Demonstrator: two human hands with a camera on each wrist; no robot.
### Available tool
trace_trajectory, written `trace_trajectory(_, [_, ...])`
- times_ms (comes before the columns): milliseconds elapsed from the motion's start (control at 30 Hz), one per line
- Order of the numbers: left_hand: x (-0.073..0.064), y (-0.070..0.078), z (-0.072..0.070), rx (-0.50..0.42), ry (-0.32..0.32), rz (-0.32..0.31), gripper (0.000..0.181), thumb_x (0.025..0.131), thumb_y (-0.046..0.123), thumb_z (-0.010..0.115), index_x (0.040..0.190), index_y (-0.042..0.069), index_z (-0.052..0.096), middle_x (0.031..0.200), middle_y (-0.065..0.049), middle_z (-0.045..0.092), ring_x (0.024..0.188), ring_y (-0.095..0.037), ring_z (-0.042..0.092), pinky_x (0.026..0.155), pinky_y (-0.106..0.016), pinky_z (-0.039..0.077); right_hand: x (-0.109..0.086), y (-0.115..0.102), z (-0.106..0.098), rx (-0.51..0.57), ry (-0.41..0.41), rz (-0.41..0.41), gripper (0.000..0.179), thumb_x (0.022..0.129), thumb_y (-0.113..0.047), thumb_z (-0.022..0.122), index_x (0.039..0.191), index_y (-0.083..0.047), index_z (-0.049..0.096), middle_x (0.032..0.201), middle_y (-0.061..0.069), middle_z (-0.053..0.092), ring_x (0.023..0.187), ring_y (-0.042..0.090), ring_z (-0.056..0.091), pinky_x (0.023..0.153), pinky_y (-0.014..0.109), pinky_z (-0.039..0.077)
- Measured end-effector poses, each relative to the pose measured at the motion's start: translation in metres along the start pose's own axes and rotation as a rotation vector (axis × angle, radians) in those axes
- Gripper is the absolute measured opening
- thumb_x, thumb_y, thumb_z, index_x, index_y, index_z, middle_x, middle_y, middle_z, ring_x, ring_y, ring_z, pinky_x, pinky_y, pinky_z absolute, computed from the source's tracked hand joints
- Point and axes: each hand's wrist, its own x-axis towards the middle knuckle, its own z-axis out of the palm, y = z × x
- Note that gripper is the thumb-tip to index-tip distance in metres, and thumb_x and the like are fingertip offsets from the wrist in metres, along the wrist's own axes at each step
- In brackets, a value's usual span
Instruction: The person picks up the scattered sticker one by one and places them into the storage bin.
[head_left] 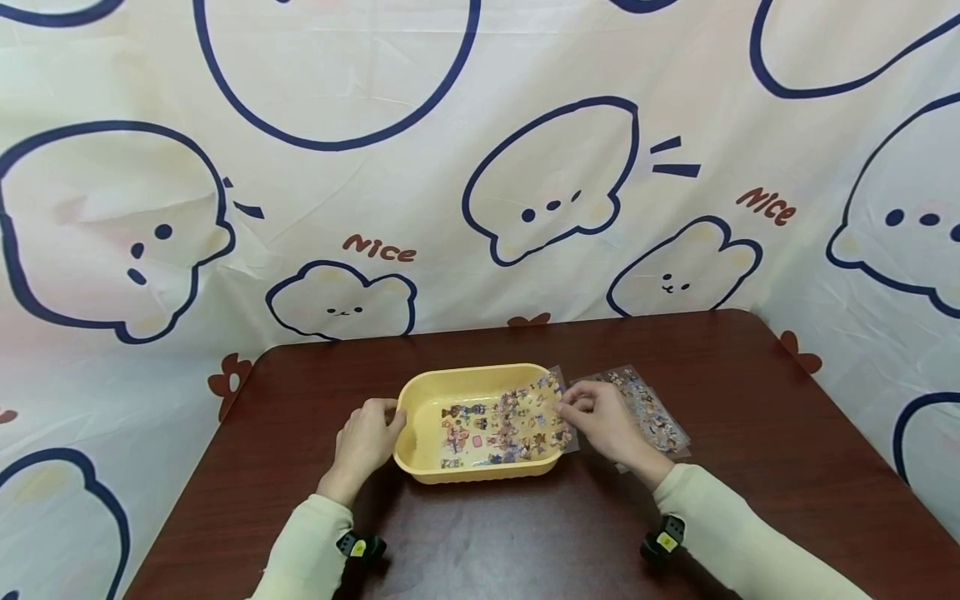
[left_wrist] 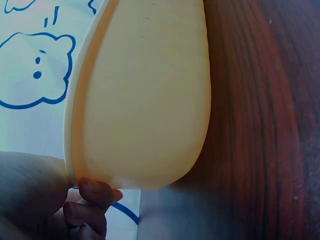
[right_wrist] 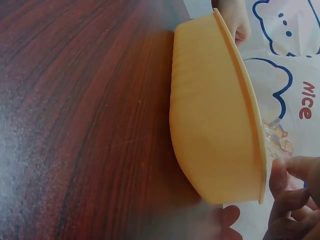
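A yellow plastic basin [head_left: 487, 477] stands on the table. My left hand [head_left: 364, 442] grips its left rim, thumb on the rim and fingers curled beneath, as the left wrist view shows of the basin wall [left_wrist: 145, 100]. Inside the basin, a clear sticker sheet [head_left: 512, 423] printed with small cartoon figures slopes up over the right rim. My right hand [head_left: 606, 417] pinches that sheet's right edge between thumb and fingertips. In the right wrist view, a bit of the sheet [right_wrist: 278, 140] shows above the rim, next to the right fingers [right_wrist: 280, 177].
More clear sticker sheets [head_left: 654, 415] lie in a small pile right of the basin, partly under my right hand and forearm. The dark wooden table [head_left: 517, 542] reaches back to a cartoon-printed cloth [head_left: 450, 200]. A strapped device [head_left: 663, 537] sits at each wrist.
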Motion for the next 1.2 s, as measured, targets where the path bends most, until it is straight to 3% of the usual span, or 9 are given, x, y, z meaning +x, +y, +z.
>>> trace_trajectory(100, [0.000, 0.000, 0.000, 0.004, 0.002, 0.001, 0.037, 0.098, 0.028, 0.059, 0.127, 0.007, 0.070, 0.117, -0.017, 0.074, 0.086, -0.026, 0.069, 0.073, -0.051, 0.052, 0.001, -0.001, 0.001, -0.021, -0.008, -0.004, 0.009, 0.092, -0.008, 0.071, 0.090, 0.001, 0.070, 0.065, 0.007, 0.070, 0.048, 0.012, 0.050, 0.047, 0.022, 0.032])
trace_trajectory(233, [0.000, 0.000, 0.000, 0.007, 0.000, 0.001, 0.038, 0.099, 0.028, 0.058, 0.127, 0.007, 0.070, 0.118, -0.018, 0.073, 0.087, -0.027, 0.070, 0.074, -0.051, 0.052, 0.003, -0.001, 0.001, -0.043, -0.022, -0.013, 0.010, 0.091, -0.010, 0.073, 0.093, 0.000, 0.073, 0.069, 0.007, 0.073, 0.058, 0.017, 0.062, 0.053, 0.022, 0.040])
trace_trajectory(533, [0.000, 0.000, 0.001, 0.004, 0.000, 0.000, 0.037, 0.099, 0.027, 0.058, 0.128, 0.007, 0.070, 0.120, -0.017, 0.073, 0.088, -0.028, 0.070, 0.074, -0.051, 0.052, 0.004, -0.005, 0.004, -0.095, -0.105, -0.021, 0.027, 0.092, -0.014, 0.073, 0.113, 0.003, 0.073, 0.085, 0.009, 0.079, 0.073, 0.011, 0.071, 0.063, 0.024, 0.051])
trace_trajectory(733, [0.000, 0.001, 0.000, 0.005, 0.000, -0.001, 0.037, 0.099, 0.027, 0.058, 0.127, 0.007, 0.070, 0.118, -0.016, 0.074, 0.085, -0.026, 0.069, 0.074, -0.050, 0.052, 0.005, -0.010, 0.006, -0.249, -0.023, -0.026, 0.024, 0.093, -0.023, 0.074, 0.108, -0.005, 0.078, 0.093, 0.007, 0.079, 0.081, 0.013, 0.073, 0.065, 0.025, 0.055])
trace_trajectory(933, [0.001, 0.001, -0.001, 0.005, -0.010, -0.004, 0.037, 0.099, 0.027, 0.058, 0.128, 0.007, 0.070, 0.116, -0.016, 0.074, 0.080, -0.023, 0.066, 0.072, -0.048, 0.051, 0.005, -0.013, 0.007, -0.427, 0.041, -0.057, 0.022, 0.092, -0.031, 0.074, 0.104, -0.014, 0.080, 0.089, 0.000, 0.078, 0.074, 0.007, 0.065, 0.060, 0.025, 0.048])
trace_trajectory(1200, [0.000, 0.001, 0.000, 0.006, -0.004, -0.006, 0.037, 0.099, 0.027, 0.059, 0.127, 0.006, 0.070, 0.117, -0.017, 0.074, 0.085, -0.026, 0.069, 0.074, -0.050, 0.052, 0.004, -0.012, 0.009, -0.451, 0.046, -0.085, 0.019, 0.092, -0.030, 0.074, 0.101, -0.014, 0.080, 0.086, -0.001, 0.077, 0.070, 0.005, 0.063, 0.057, 0.024, 0.047])
